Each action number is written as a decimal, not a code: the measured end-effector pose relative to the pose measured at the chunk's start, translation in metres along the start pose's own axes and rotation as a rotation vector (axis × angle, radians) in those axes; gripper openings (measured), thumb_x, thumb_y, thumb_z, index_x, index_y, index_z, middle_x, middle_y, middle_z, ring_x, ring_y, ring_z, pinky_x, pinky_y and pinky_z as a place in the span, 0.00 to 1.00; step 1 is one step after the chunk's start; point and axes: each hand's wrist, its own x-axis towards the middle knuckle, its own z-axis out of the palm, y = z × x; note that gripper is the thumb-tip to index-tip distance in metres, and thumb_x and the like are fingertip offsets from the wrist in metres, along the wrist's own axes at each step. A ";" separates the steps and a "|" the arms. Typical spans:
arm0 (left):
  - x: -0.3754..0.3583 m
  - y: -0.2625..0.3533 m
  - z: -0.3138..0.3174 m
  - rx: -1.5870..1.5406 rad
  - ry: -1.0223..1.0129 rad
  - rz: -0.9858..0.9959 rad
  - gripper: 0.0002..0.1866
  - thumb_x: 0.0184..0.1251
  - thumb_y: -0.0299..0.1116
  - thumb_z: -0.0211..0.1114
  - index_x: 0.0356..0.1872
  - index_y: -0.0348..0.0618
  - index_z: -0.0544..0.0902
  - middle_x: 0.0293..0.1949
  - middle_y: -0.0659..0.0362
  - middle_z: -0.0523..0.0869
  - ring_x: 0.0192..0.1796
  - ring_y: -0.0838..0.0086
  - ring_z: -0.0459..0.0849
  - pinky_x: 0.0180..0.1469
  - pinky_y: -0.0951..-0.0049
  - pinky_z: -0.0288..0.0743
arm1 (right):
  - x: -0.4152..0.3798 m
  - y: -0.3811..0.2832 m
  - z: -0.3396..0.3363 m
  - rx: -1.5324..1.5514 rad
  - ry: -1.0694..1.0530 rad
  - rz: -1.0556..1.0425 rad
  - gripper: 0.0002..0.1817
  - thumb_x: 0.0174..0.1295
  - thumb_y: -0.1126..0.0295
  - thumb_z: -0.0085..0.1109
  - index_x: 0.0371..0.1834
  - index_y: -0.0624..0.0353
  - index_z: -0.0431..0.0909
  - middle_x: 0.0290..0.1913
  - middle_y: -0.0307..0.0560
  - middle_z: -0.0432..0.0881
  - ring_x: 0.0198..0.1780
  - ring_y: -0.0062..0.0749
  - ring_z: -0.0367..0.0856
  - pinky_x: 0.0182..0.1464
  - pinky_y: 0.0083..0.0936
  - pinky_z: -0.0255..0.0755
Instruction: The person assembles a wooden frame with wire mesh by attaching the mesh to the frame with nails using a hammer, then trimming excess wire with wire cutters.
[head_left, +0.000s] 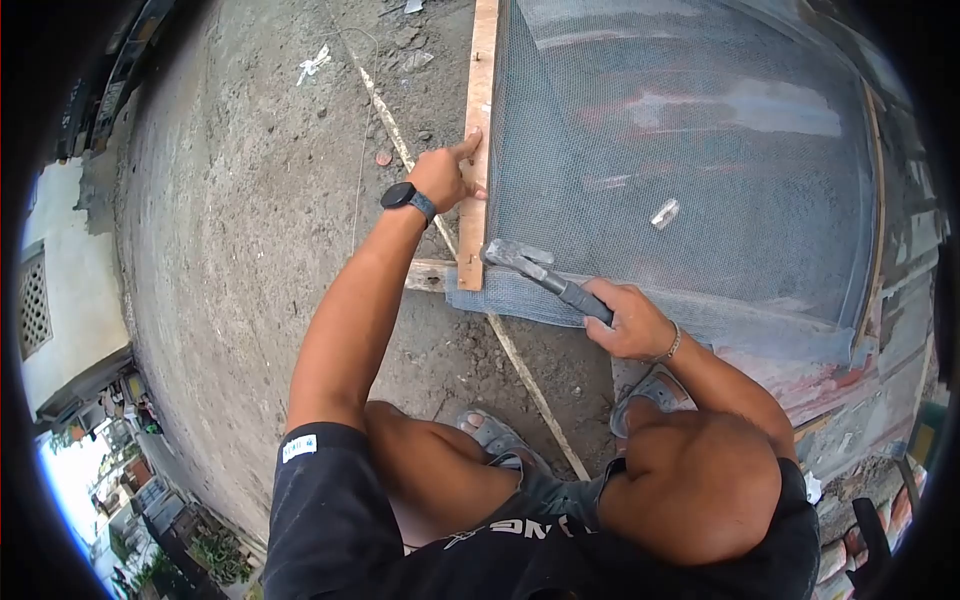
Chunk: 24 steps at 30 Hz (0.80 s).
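My right hand grips the dark handle of a hammer, whose metal head rests over the lower left corner of a wooden frame. Grey wire mesh is stretched across that frame. My left hand, with a black watch on the wrist, presses fingers against the frame's left wooden strip, just above the hammer head. Whether the fingers pinch a nail cannot be seen. I am squatting, both knees in view, sandals on my feet.
The frame lies on a rough concrete floor strewn with small debris. A thin wooden slat runs diagonally under the frame toward my feet. A small pale scrap lies on the mesh. A wall and drop lie at left.
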 end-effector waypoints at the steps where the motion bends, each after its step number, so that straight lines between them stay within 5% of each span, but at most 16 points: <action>1: 0.001 -0.003 0.003 -0.007 0.017 0.011 0.52 0.40 0.45 0.79 0.71 0.62 0.60 0.28 0.47 0.85 0.36 0.59 0.86 0.43 0.64 0.75 | 0.001 0.000 0.001 0.021 0.007 -0.027 0.14 0.56 0.69 0.55 0.44 0.62 0.73 0.26 0.56 0.77 0.27 0.49 0.77 0.32 0.39 0.70; 2: 0.001 -0.006 0.005 -0.014 0.036 0.021 0.52 0.40 0.45 0.79 0.71 0.63 0.60 0.28 0.47 0.85 0.36 0.60 0.86 0.42 0.63 0.75 | 0.003 0.004 0.004 -0.009 0.033 -0.041 0.15 0.57 0.68 0.55 0.46 0.61 0.72 0.27 0.56 0.77 0.27 0.48 0.78 0.32 0.39 0.70; 6: -0.007 0.014 -0.014 -0.101 -0.114 -0.163 0.51 0.40 0.41 0.79 0.70 0.64 0.61 0.54 0.45 0.80 0.56 0.52 0.80 0.59 0.61 0.74 | 0.007 0.013 0.014 -0.042 0.117 -0.056 0.17 0.60 0.67 0.56 0.51 0.60 0.71 0.27 0.54 0.77 0.27 0.46 0.77 0.32 0.37 0.70; 14: -0.011 0.009 -0.012 -0.126 -0.086 -0.122 0.50 0.44 0.41 0.78 0.71 0.64 0.59 0.57 0.47 0.78 0.59 0.53 0.77 0.61 0.62 0.72 | 0.003 0.011 0.017 -0.079 0.021 0.001 0.17 0.61 0.66 0.56 0.52 0.57 0.71 0.24 0.51 0.76 0.26 0.45 0.78 0.31 0.36 0.70; 17: -0.004 -0.011 0.005 -0.177 -0.049 -0.046 0.50 0.46 0.45 0.77 0.72 0.69 0.58 0.50 0.44 0.83 0.48 0.54 0.85 0.52 0.61 0.77 | 0.006 0.031 0.027 -0.121 0.039 -0.011 0.17 0.61 0.66 0.56 0.52 0.57 0.71 0.23 0.53 0.77 0.27 0.47 0.78 0.31 0.37 0.70; 24: -0.009 0.002 -0.003 -0.153 -0.161 -0.131 0.57 0.42 0.56 0.77 0.74 0.68 0.50 0.59 0.42 0.76 0.60 0.49 0.76 0.63 0.60 0.71 | 0.005 0.050 0.037 -0.175 0.079 -0.002 0.17 0.60 0.66 0.56 0.51 0.58 0.71 0.25 0.56 0.78 0.29 0.53 0.80 0.34 0.40 0.72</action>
